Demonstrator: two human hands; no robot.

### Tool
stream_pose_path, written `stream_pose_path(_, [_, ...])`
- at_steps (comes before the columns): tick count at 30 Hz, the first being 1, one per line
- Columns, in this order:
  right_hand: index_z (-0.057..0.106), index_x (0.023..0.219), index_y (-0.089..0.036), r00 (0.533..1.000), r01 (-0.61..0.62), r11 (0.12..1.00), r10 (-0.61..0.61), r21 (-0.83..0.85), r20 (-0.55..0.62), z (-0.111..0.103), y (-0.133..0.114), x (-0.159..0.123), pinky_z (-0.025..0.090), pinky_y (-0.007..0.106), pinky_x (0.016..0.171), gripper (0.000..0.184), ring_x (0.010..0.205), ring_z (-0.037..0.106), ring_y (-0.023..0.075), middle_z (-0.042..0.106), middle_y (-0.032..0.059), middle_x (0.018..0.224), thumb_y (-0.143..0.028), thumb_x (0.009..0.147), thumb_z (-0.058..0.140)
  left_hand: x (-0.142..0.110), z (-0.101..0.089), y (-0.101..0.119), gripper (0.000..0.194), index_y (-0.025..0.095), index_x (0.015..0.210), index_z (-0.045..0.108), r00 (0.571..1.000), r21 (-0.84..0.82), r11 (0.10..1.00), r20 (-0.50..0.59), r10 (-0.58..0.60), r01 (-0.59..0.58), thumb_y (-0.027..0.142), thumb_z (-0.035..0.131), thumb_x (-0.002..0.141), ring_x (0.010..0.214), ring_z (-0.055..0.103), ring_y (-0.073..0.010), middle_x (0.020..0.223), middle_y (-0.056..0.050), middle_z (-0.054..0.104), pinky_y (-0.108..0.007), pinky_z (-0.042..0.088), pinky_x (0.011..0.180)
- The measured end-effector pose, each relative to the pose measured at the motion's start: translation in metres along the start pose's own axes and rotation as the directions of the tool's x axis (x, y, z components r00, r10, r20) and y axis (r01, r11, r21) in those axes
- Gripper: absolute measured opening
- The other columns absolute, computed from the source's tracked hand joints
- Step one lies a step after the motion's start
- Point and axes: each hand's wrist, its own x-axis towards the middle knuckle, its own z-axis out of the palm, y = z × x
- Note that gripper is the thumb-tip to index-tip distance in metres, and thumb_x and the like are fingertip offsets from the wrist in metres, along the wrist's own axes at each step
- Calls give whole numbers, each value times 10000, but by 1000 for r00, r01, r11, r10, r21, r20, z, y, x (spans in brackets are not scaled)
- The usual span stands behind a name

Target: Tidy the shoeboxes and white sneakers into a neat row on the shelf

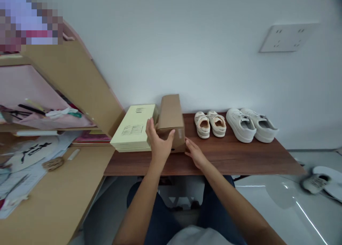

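Note:
A brown cardboard shoe box [172,111] stands on the dark wooden table in front of me, its narrow end facing me. My left hand [160,141] is at its front left corner, thumb across the front end and fingers up along the left side. At the lower right front corner, my right hand [195,152] has its fingers against the box's side. Close against the box's left lies a pale yellow shoe box [135,125] with printed labels on its lid. The left fingertips overlap its right edge in view.
Small cream shoes [202,125] and larger white sneakers [242,125] sit on the dark table [227,156] to the right. On the left are a desk [88,159] with papers and a shelf panel [66,59]. A wall socket plate [288,38] is upper right; a blurred shoe [315,183] is far right.

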Motion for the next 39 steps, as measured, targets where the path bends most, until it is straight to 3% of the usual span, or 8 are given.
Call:
stream_pose_path(4, [518, 1382, -287, 997, -13, 993, 5, 116, 71, 2, -20, -1, 486, 534, 978, 792, 1288, 547, 310, 536, 104, 1457, -812, 869, 222, -13, 15, 15, 973, 232, 1586, -4, 980, 3, 991, 148, 135, -137, 464, 628, 884, 1375, 457, -278, 1540, -188, 382, -449, 383, 1124])
stream_pose_path(8, [330, 1496, -392, 996, 66, 990, -73, 125, 49, -19, -38, 0, 545, 500, 902, 718, 1107, 666, 270, 536, 64, 1460, -774, 887, 324, -40, 18, -13, 773, 231, 1560, 225, 935, 136, 962, 301, 189, -238, 447, 584, 911, 1389, 432, -294, 1482, -169, 481, -481, 351, 1129])
stream_pose_path(13, [146, 1545, -460, 994, 109, 978, -111, 178, -4, -31, -28, 11, 531, 494, 944, 756, 1093, 674, 236, 461, 24, 1520, -679, 896, 467, -56, 20, -48, 640, 195, 1494, 400, 964, 364, 910, 240, 113, -197, 457, 538, 926, 1441, 335, -342, 1514, -196, 438, -562, 244, 1151])
stream_pose_path(19, [476, 1428, -309, 988, 51, 997, -41, 62, -147, -35, 5, 23, 523, 497, 949, 668, 1065, 663, 250, 535, 93, 1435, -649, 855, 524, -43, 22, -59, 542, 224, 1441, 504, 923, 454, 831, 346, 170, -323, 382, 550, 924, 1433, 345, -340, 1484, -179, 482, -577, 165, 1176])
stream_pose_path(23, [653, 1228, -222, 955, 152, 963, -201, -221, -218, -71, 16, 15, 505, 500, 963, 580, 1076, 625, 261, 613, 116, 1307, -556, 754, 660, -33, 21, -67, 509, 230, 1425, 523, 890, 474, 787, 410, 200, -395, 319, 547, 925, 1439, 336, -336, 1471, -179, 493, -580, 163, 1176])
stream_pose_path(26, [680, 1175, -198, 896, 190, 912, -313, -364, -315, -113, 15, 8, 515, 488, 933, 552, 1019, 619, 252, 640, 121, 1226, -554, 755, 638, -25, 23, -73, 511, 214, 1423, 519, 871, 478, 767, 444, 209, -428, 310, 543, 922, 1436, 333, -337, 1466, -187, 489, -595, 166, 1170])
stream_pose_path(31, [676, 1168, -198, 845, 172, 902, -341, -396, -412, -170, 6, 1, 539, 441, 857, 517, 970, 622, 240, 666, 103, 1130, -535, 780, 612, -18, 27, -74, 504, 196, 1415, 519, 862, 502, 740, 463, 207, -448, 327, 521, 928, 1422, 342, -343, 1469, -192, 479, -602, 166, 1166])
stream_pose_path(39, [676, 1145, -213, 876, 159, 934, -283, -319, -391, -178, 14, -7, 554, 350, 731, 489, 925, 624, 216, 653, 86, 1108, -533, 779, 624, -27, 29, -61, 475, 202, 1396, 538, 852, 520, 713, 480, 210, -470, 336, 500, 941, 1387, 393, -333, 1445, -179, 511, -577, 192, 1165])
